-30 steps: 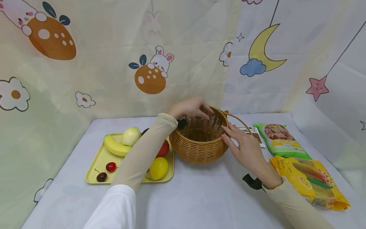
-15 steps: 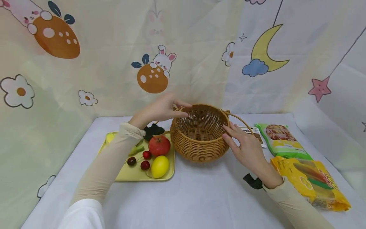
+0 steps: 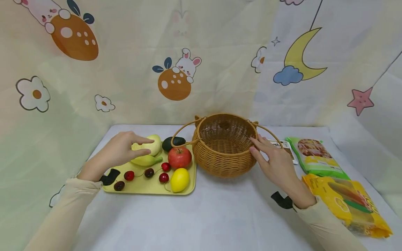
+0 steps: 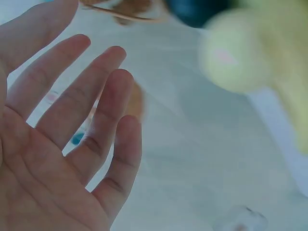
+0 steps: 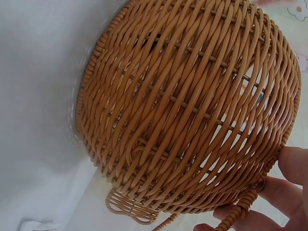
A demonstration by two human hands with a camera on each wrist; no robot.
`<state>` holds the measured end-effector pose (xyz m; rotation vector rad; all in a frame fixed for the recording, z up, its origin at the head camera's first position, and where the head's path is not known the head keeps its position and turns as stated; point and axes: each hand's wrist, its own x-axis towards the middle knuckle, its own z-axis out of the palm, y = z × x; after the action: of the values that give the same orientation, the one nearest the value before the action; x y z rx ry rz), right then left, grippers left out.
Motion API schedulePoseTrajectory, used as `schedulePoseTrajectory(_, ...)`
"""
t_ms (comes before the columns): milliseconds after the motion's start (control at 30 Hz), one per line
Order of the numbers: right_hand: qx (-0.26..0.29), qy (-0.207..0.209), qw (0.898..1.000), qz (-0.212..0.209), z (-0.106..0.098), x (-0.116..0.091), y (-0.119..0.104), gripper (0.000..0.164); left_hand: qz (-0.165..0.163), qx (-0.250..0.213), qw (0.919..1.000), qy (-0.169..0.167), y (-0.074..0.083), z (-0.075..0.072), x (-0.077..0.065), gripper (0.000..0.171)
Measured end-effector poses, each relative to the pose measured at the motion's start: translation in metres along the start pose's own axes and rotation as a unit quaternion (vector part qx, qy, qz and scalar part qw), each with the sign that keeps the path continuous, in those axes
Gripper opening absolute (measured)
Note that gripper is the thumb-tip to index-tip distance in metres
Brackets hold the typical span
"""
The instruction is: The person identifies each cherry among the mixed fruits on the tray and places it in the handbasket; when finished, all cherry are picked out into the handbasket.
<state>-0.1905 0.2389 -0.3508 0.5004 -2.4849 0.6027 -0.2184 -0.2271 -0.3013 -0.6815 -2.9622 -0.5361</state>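
My left hand (image 3: pixel 117 151) hovers over the left part of a yellow tray (image 3: pixel 138 191), thumb and fingers apart, holding nothing. Just beyond its fingertips are a banana (image 3: pixel 146 160) and a pale green round fruit (image 3: pixel 155 144). The left wrist view shows its palm and spread fingers, with the pale fruit (image 4: pixel 233 53) blurred nearby. My right hand (image 3: pixel 276 162) grips the right rim of a brown wicker basket (image 3: pixel 223 165). In the right wrist view, thumb and fingers meet the rim beside the handle joint (image 5: pixel 248 197). The basket stands upright, its woven bottom showing.
On the tray lie a red apple (image 3: pixel 179 157), an avocado (image 3: pixel 173 143), a lemon (image 3: pixel 180 180) and several cherries (image 3: pixel 164 177). To the right are a green food bag (image 3: pixel 317 157), a yellow mango bag (image 3: pixel 348 204) and a partly hidden white packet (image 3: pixel 290 153). A basket handle (image 3: pixel 182 130) overhangs the tray.
My left hand has come out from over the basket and moved left above the tray. The right hand stays at the basket's rim. The head view has shifted slightly left.
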Motion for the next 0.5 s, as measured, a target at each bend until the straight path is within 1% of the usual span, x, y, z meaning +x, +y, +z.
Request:
schedulePoseTrajectory(167, 0.000, 0.005, 1.000, -0.005, -0.001, 0.000, -0.001, 0.041, -0.060, 0.010, 0.9979, -0.022, -0.030, 0.007, -0.049, 0.039)
schedulePoseTrajectory(300, 0.002, 0.002, 1.000, -0.002, -0.001, 0.000, -0.001, 0.042, -0.089, 0.016, 0.9953, -0.034, -0.046, 0.015, -0.083, 0.038)
schedulePoseTrajectory(400, 0.003, 0.001, 1.000, -0.003, -0.001, 0.000, 0.000, 0.042, -0.106, 0.019, 0.9931, -0.045, -0.054, 0.023, -0.103, 0.037)
schedulePoseTrajectory(500, 0.002, 0.003, 1.000, -0.005, -0.001, 0.001, -0.001, 0.042, -0.123, 0.017, 0.9908, -0.053, -0.057, 0.030, -0.116, 0.038)
